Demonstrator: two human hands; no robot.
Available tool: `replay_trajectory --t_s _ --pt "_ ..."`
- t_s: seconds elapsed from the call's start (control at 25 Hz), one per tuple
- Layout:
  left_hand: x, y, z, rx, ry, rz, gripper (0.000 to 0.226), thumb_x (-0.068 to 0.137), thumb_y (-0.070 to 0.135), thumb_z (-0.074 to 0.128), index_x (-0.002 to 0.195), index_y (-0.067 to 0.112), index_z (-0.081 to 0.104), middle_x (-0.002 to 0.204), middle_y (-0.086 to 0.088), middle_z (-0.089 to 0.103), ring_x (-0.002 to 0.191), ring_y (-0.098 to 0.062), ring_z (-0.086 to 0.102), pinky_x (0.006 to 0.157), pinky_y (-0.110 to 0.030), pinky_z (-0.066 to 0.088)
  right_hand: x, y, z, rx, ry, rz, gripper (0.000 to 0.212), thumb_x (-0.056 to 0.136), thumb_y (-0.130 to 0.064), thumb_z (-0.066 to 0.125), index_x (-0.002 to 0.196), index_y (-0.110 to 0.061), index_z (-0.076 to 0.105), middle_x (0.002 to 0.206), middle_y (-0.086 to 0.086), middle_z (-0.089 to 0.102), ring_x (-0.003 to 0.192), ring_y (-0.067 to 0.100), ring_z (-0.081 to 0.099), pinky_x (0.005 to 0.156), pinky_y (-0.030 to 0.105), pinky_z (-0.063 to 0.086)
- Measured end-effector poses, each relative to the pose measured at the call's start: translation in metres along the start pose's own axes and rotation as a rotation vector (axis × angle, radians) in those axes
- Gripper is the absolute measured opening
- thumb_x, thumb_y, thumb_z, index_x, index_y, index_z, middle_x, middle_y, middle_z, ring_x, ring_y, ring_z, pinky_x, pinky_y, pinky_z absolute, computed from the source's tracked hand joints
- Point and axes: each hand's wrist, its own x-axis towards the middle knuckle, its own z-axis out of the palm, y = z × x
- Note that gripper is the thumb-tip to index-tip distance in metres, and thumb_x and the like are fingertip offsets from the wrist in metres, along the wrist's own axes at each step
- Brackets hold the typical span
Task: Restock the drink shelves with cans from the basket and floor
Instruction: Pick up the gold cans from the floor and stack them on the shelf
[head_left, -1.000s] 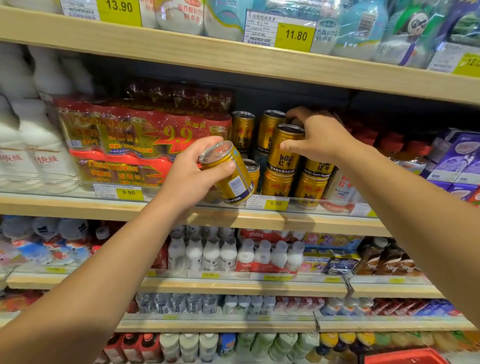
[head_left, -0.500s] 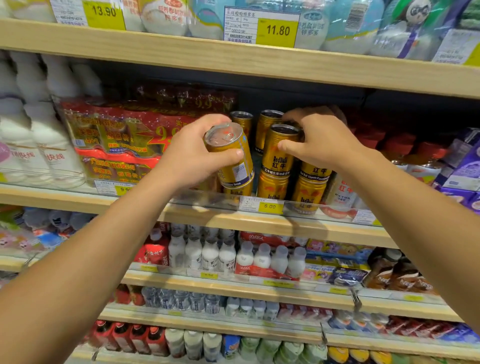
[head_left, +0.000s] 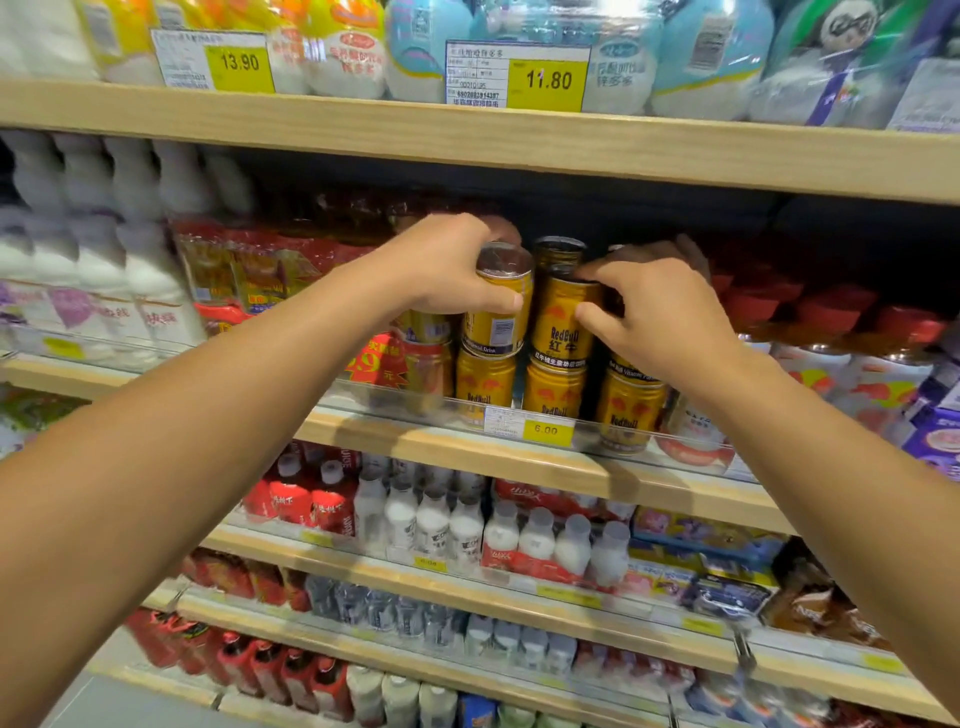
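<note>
My left hand (head_left: 447, 265) grips a gold can (head_left: 496, 317) upright, its base on top of a lower gold can (head_left: 484, 384) on the wooden drink shelf (head_left: 452, 449). Right beside it, my right hand (head_left: 654, 312) pinches a second-tier gold Red Bull can (head_left: 563, 322) between thumb and fingers. More gold cans (head_left: 628, 410) stand in the front row below, two tiers high. Another can top (head_left: 558, 248) shows behind.
Red shrink-wrapped can packs (head_left: 249, 270) sit left of the gold cans, white bottles (head_left: 104, 270) further left. Red-capped items (head_left: 810, 312) lie to the right. The shelf above (head_left: 467, 140) hangs close over the stacked cans. Lower shelves hold small bottles (head_left: 431, 525).
My left hand carried its can up and right and set it upright onto the lower can beside the stack. My right hand stayed on its stacked can.
</note>
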Motion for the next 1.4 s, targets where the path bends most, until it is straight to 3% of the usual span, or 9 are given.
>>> replay_trajectory --t_s 0.08,0.24,0.4,0.6,0.72,0.84,1.0,1.24,1.4 --pt "0.005 0.001 0.002 0.068 -0.014 -0.013 0.059 0.078 0.061 0.067 0.122 0.022 0.060 0.089 0.005 0.061 0.081 -0.017 0.056 0.063 -0.028 0.040 0.000 0.002 0.002 0.014 0.005 -0.003 0.045 0.091 -0.048 0.055 0.131 -0.028 0.059 0.119 0.003 0.068 0.108 0.026 0.061 0.084 0.041 0.053" --pt "0.013 -0.005 0.013 0.189 -0.032 -0.123 0.073 0.077 0.075 0.055 0.120 0.015 0.062 0.079 0.001 0.062 0.072 -0.015 0.058 0.056 -0.030 0.042 -0.001 0.002 0.003 0.027 0.023 -0.019 0.044 0.091 -0.045 0.057 0.131 -0.027 0.059 0.122 0.002 0.066 0.111 0.026 0.059 0.087 0.040 0.051" --pt "0.020 -0.005 0.017 0.254 -0.045 -0.143 0.078 0.081 0.074 0.051 0.132 0.015 0.053 0.117 -0.009 0.064 0.099 -0.026 0.060 0.074 -0.034 0.049 -0.001 0.002 0.003 0.034 0.022 -0.016 0.043 0.092 -0.044 0.057 0.132 -0.026 0.059 0.126 0.001 0.064 0.114 0.025 0.057 0.088 0.038 0.049" --pt "0.025 -0.010 0.013 0.229 -0.135 -0.175 0.092 0.070 0.081 0.050 0.138 0.020 0.051 0.126 -0.009 0.063 0.108 -0.028 0.060 0.079 -0.034 0.049 -0.003 0.001 0.004 0.031 0.032 -0.004 0.043 0.093 -0.044 0.056 0.132 -0.027 0.058 0.128 0.001 0.063 0.117 0.026 0.055 0.087 0.038 0.048" --pt "0.027 -0.020 0.002 0.241 -0.203 -0.188 0.083 0.071 0.073 0.057 0.137 0.023 0.053 0.121 -0.007 0.065 0.099 -0.024 0.059 0.076 -0.034 0.049 -0.004 0.001 0.005 0.031 0.035 0.008 0.043 0.093 -0.044 0.055 0.132 -0.027 0.058 0.129 0.001 0.062 0.120 0.025 0.053 0.091 0.040 0.047" --pt "0.027 -0.018 0.002 0.237 -0.200 -0.198 0.095 0.062 0.083 0.052 0.136 0.023 0.054 0.127 -0.005 0.063 0.106 -0.025 0.060 0.084 -0.038 0.053 -0.005 0.001 0.006 0.024 0.034 0.016 0.043 0.093 -0.045 0.054 0.133 -0.027 0.057 0.130 0.000 0.061 0.121 0.025 0.052 0.094 0.040 0.045" --pt "0.029 -0.015 0.004 0.186 -0.172 -0.166 0.089 0.068 0.081 0.054 0.134 0.021 0.055 0.128 -0.006 0.063 0.110 -0.027 0.060 0.089 -0.040 0.052 -0.003 0.000 0.005 0.021 0.028 0.006 0.043 0.094 -0.044 0.054 0.133 -0.026 0.057 0.128 0.000 0.062 0.117 0.025 0.055 0.088 0.038 0.047" --pt "0.026 -0.020 0.006 0.211 -0.167 -0.175 0.093 0.068 0.083 0.051 0.138 0.022 0.051 0.128 -0.007 0.063 0.110 -0.027 0.060 0.089 -0.040 0.053 -0.003 -0.001 0.004 0.011 0.011 0.012 0.044 0.094 -0.044 0.055 0.134 -0.026 0.057 0.129 0.000 0.061 0.118 0.024 0.055 0.087 0.038 0.048" --pt "0.026 -0.025 0.006 0.212 -0.142 -0.154 0.083 0.075 0.076 0.054 0.139 0.023 0.052 0.128 -0.008 0.063 0.108 -0.027 0.060 0.086 -0.038 0.053 -0.003 -0.003 0.003 0.017 0.004 0.020 0.043 0.093 -0.043 0.055 0.132 -0.025 0.058 0.130 0.001 0.061 0.120 0.025 0.053 0.091 0.041 0.048"
